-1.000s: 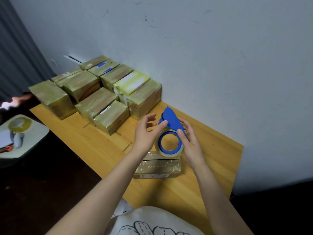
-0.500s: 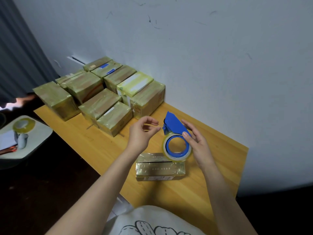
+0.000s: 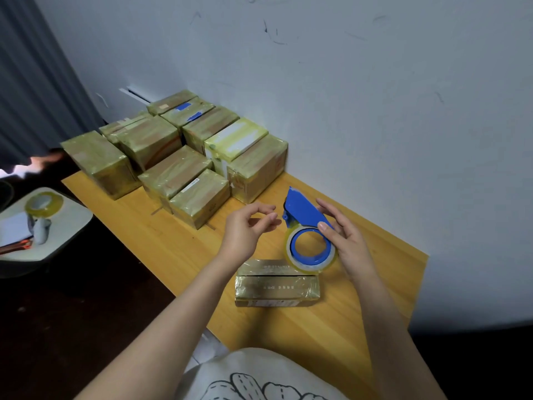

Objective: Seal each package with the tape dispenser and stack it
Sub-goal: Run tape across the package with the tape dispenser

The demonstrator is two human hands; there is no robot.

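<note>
My right hand [image 3: 349,243] grips the blue tape dispenser [image 3: 302,215] with its roll of clear tape [image 3: 310,262], thumb on the front and fingers behind. It holds the dispenser upright just above the far edge of a flat gold-wrapped package [image 3: 277,285] that lies on the wooden table [image 3: 184,249]. My left hand [image 3: 248,226] hovers a little to the left of the dispenser's blade end with loosely curled fingers. Nothing shows between its thumb and forefinger. Several taped packages [image 3: 184,157] stand grouped at the table's far left end.
A white wall [image 3: 375,111] runs right behind the table. To the left, lower down, a grey side surface [image 3: 72,226] carries a spare tape roll [image 3: 43,202] and small items. A dark curtain [image 3: 34,82] hangs at far left.
My left hand has let go of the dispenser and drawn a little to the left. My right hand has kept its hold on the dispenser, which sits slightly further right.
</note>
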